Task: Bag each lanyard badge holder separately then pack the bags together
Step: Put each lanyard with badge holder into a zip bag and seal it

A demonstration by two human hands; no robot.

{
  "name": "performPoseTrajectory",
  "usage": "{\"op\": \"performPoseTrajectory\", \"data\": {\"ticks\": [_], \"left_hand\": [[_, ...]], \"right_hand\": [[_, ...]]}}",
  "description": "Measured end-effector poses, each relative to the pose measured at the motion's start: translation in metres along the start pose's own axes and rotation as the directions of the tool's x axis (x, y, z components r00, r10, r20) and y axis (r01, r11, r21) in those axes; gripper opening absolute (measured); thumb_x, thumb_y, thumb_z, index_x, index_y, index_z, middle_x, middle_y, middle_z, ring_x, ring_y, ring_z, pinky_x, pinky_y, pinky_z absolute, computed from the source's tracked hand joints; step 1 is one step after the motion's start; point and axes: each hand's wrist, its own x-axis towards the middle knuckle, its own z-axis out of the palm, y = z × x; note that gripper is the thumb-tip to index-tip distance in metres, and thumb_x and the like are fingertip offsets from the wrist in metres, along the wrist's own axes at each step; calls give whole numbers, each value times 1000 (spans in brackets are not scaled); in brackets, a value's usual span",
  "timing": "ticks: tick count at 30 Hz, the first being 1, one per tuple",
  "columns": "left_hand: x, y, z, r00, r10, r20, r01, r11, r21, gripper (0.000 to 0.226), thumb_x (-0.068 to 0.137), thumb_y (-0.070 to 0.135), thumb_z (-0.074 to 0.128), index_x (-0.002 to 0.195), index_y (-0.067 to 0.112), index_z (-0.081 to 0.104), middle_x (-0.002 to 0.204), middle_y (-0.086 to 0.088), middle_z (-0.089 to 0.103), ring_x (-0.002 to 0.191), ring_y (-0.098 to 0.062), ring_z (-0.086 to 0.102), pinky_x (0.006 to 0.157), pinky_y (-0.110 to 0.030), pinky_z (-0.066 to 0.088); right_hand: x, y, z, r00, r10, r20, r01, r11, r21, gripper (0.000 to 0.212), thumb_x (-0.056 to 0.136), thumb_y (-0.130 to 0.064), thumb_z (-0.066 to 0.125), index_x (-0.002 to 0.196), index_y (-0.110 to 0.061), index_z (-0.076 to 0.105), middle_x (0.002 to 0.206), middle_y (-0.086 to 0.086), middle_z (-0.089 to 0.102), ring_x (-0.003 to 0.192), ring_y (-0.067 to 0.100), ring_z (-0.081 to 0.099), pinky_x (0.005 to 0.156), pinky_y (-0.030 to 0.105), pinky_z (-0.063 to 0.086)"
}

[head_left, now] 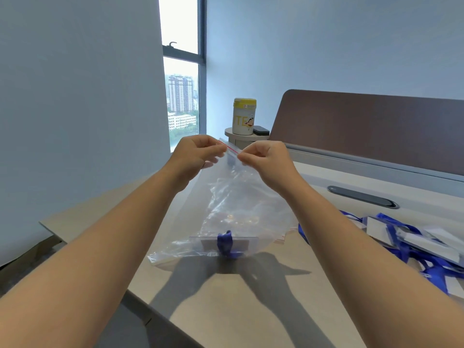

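Note:
A clear zip bag (233,202) with a red seal strip hangs in the air above the table. My left hand (195,154) pinches the top edge at its left end. My right hand (263,159) pinches the same edge at its right end. At the bottom of the bag lies one badge holder (223,243), a clear card sleeve with its blue lanyard bunched around it. A pile of other badge holders with blue lanyards (411,239) lies on the table to the right.
The beige table (251,297) has a dark grommet slot (361,197) and a brown divider panel (376,126) at the back. A yellow-lidded jar (243,116) stands on a small round stand beyond. A cardboard sheet (100,217) lies at the left edge.

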Motion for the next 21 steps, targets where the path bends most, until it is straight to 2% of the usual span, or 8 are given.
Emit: {"op": "performPoseTrajectory", "data": {"ticks": [5, 7, 10, 13, 16, 19, 21], "left_hand": [[-1, 2, -1, 1000, 3, -19, -3, 999, 35, 15, 86, 9, 59, 71, 11, 61, 70, -1, 56, 66, -10, 52, 67, -17, 46], [-2, 2, -1, 1000, 11, -27, -10, 999, 46, 10, 85, 7, 59, 84, -1, 64, 69, -1, 56, 66, -11, 51, 68, -17, 46], [-3, 1, 0, 998, 46, -41, -43, 995, 86, 17, 85, 6, 60, 97, -5, 65, 68, -1, 56, 66, -9, 52, 67, -16, 45], [-4, -1, 3, 995, 92, -45, -85, 984, 155, 18, 84, 7, 61, 95, -6, 67, 66, -1, 56, 63, -10, 51, 65, -17, 45], [-5, -2, 6, 992, 118, -36, -110, 977, 183, 17, 84, 8, 61, 93, -5, 68, 66, 0, 56, 63, -10, 51, 63, -18, 44], [-6, -2, 7, 993, 118, -15, -113, 977, 182, 16, 84, 8, 61, 93, -4, 68, 66, -1, 56, 63, -9, 50, 62, -17, 44], [-6, -3, 6, 995, 102, 1, -100, 979, 175, 16, 84, 6, 61, 93, -5, 67, 66, -1, 56, 63, -10, 50, 63, -17, 44]], "right_hand": [[-1, 0, 0, 1000, -11, 2, 11, 1000, -4, 14, 84, -10, 61, 89, 0, 70, 78, 6, 62, 75, 17, 56, 75, 31, 47], [-2, 1, 2, 1000, -9, 4, 9, 1000, -14, 14, 84, -10, 61, 89, 0, 70, 77, 5, 62, 75, 16, 56, 75, 30, 47], [-2, 2, 3, 1000, -11, 15, 11, 1000, -16, 15, 83, -11, 62, 89, -1, 70, 72, 1, 61, 71, 14, 55, 69, 25, 45], [-2, 0, 6, 999, -30, 39, 31, 999, -21, 16, 82, -13, 64, 90, -1, 70, 67, -4, 58, 64, 7, 52, 61, 17, 41], [-1, -1, 8, 999, -31, 37, 32, 999, -24, 16, 82, -13, 64, 90, -1, 71, 74, 2, 60, 69, 12, 54, 61, 18, 41], [-2, -1, 9, 999, -13, 41, 14, 1000, -9, 14, 81, -11, 64, 87, 0, 70, 66, -3, 58, 71, 14, 54, 60, 19, 41], [-2, 0, 10, 999, -6, 46, 6, 1000, -5, 14, 82, -11, 64, 87, 0, 69, 67, -1, 59, 72, 15, 55, 63, 21, 42]]}}
